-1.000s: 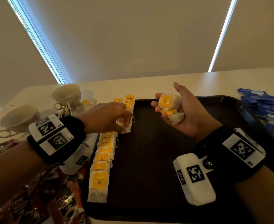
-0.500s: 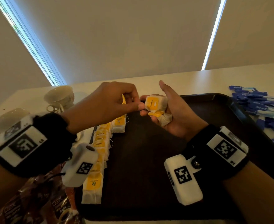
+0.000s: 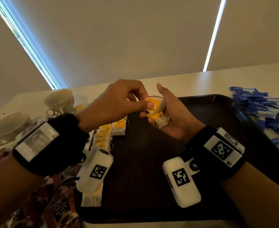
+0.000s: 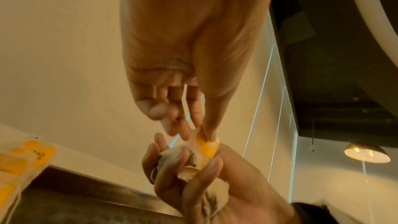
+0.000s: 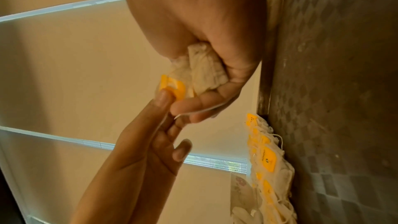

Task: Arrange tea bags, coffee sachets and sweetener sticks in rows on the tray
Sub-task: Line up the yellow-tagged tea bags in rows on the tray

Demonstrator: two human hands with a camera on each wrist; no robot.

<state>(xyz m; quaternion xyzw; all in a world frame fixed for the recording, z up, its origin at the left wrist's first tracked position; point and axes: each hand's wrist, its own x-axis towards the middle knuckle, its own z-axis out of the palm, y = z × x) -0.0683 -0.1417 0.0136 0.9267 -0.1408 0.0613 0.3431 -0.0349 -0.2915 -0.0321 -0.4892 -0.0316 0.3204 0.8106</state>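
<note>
Now pinching the top tea bag [image 3: 154,105] by its yellow tag between thumb and forefinger: left hand [image 3: 117,102], up from the row where it was a second ago setting a bag down, other fingers loosely curled and holding nothing. Cupped palm-up just beside it and touching at the fingertips: right hand [image 3: 173,117], curled round a small bunch of spare bags [image 3: 161,120] (two at least, count hard to tell), held above the far middle of the tray [image 3: 217,122]. Seen from the left wrist, thumb tip pressed on the yellow tag [image 4: 207,147]; from the right wrist, same pinch, with a loose string trailing across the right fingers [image 5: 193,105]. Below and left, lying along the tray's left edge: row of tea bags [image 3: 106,137], overlapping, near end partly hidden by the wrist camera. Meaning, likely: one more bag placed, next one being drawn from the supply, tea row not yet finished. Further out, off the tray: blue sweetener sticks [image 3: 263,109] heaped to the right, coffee sachets [image 3: 59,206] at lower left, two cups [image 3: 59,101] beyond them, none of these yet arranged
</note>
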